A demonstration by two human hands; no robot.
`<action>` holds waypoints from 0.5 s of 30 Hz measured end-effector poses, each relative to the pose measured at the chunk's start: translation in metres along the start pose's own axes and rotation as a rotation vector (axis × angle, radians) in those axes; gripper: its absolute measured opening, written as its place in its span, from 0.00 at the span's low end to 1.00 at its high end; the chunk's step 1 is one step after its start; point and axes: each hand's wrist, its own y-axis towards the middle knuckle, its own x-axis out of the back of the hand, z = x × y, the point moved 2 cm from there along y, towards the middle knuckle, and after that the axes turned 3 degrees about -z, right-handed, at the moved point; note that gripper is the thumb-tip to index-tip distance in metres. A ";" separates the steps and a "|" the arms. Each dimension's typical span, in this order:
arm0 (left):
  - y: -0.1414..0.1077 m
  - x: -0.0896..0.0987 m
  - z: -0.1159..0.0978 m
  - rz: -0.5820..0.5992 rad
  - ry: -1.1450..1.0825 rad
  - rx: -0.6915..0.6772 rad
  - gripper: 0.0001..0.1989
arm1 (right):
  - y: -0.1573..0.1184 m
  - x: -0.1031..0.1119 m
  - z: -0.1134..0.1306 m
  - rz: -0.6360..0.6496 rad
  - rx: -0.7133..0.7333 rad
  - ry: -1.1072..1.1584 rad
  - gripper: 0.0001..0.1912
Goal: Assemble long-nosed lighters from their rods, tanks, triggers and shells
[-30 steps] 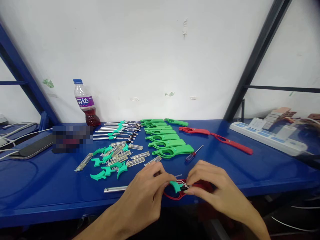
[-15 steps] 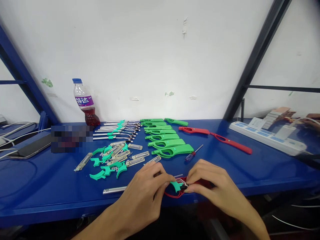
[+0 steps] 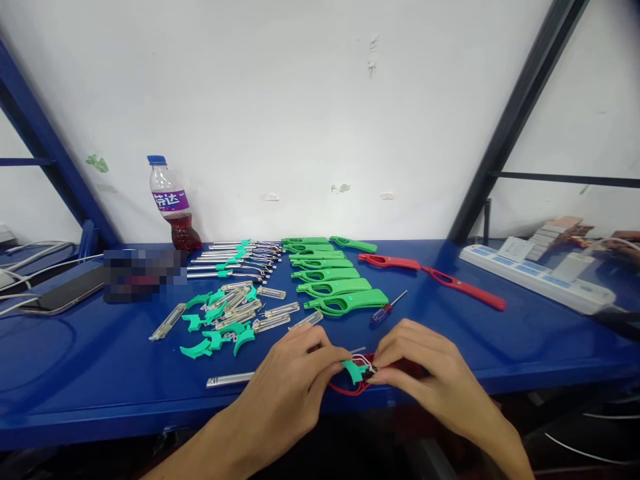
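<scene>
Blue-capped bottle (image 3: 171, 203) standing near wall (image 3: 280, 120); phone (image 3: 70, 293) left; white power strip (image 3: 536, 275) right.

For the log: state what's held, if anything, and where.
Open red lighter: left hand beside its green trigger, right hand by its white wires; right grip unclear.

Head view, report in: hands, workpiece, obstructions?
Left hand at green trigger; right hand pinching at white wires. Red handle beneath, partly hidden by both hands.

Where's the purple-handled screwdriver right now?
In the head view, right of center, the purple-handled screwdriver lies on the blue table, by the right end of the nearest green casing, just beyond the right hand.
</scene>
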 end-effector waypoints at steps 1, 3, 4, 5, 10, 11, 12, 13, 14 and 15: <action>0.000 0.000 0.000 -0.007 0.003 -0.008 0.13 | 0.000 0.000 0.000 -0.001 -0.006 0.003 0.06; 0.000 0.000 0.001 -0.020 0.004 -0.015 0.12 | 0.001 -0.001 -0.001 -0.002 -0.021 0.011 0.06; 0.000 0.000 0.001 -0.023 0.003 -0.015 0.12 | 0.001 -0.001 -0.002 0.001 -0.031 0.013 0.07; 0.000 -0.001 0.001 -0.022 0.003 -0.016 0.12 | 0.001 -0.001 -0.002 0.005 -0.038 0.009 0.07; -0.001 -0.002 0.001 -0.006 0.029 -0.019 0.13 | 0.000 0.001 0.001 0.026 -0.019 -0.072 0.08; -0.001 -0.002 0.001 -0.001 0.032 -0.016 0.13 | -0.001 0.001 0.003 0.038 -0.021 -0.096 0.08; -0.001 -0.002 0.001 0.006 0.037 -0.014 0.13 | -0.002 0.002 0.005 0.059 -0.033 -0.123 0.06; -0.001 -0.002 0.000 0.016 0.046 -0.013 0.14 | -0.003 0.003 0.006 0.083 -0.050 -0.154 0.04; -0.001 -0.002 0.000 0.029 0.059 -0.012 0.14 | -0.004 0.003 0.008 0.111 -0.064 -0.184 0.02; -0.001 -0.002 0.000 0.044 0.072 -0.011 0.16 | -0.005 0.004 0.010 0.136 -0.075 -0.208 0.02</action>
